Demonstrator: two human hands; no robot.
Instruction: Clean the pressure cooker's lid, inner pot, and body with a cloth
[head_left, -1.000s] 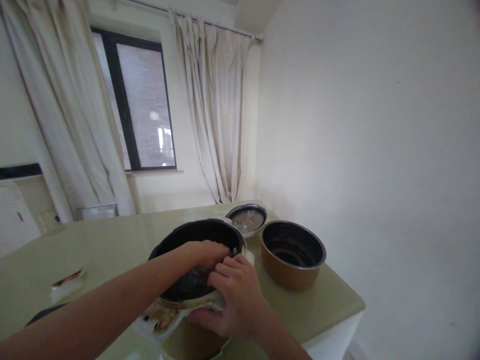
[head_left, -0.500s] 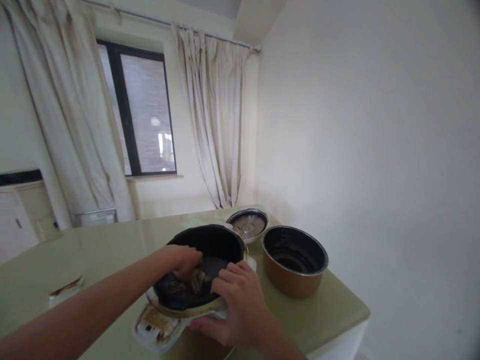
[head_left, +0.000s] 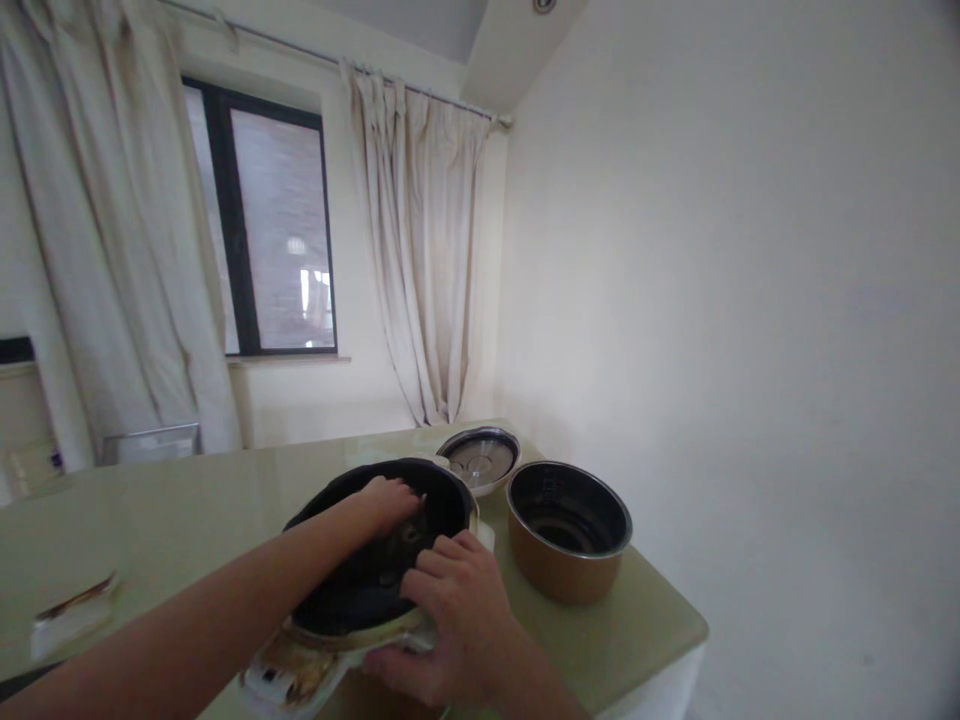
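- Left hand [head_left: 388,503] dips inside the round, black-lined cooker [head_left: 360,620]; I can't tell its grip.
- Right hand [head_left: 459,612] clamps the pale, stained rim, fingers bent.

The black-lined cooker [head_left: 375,590] — open, stained — is beside a pot [head_left: 568,568].

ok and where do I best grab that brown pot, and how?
I'd take the brown pot by its rim, coming from above on the right: it stands upright and open, no handle shows, and the round lid crowds its left. Fingers inside, thumb outside should suit.
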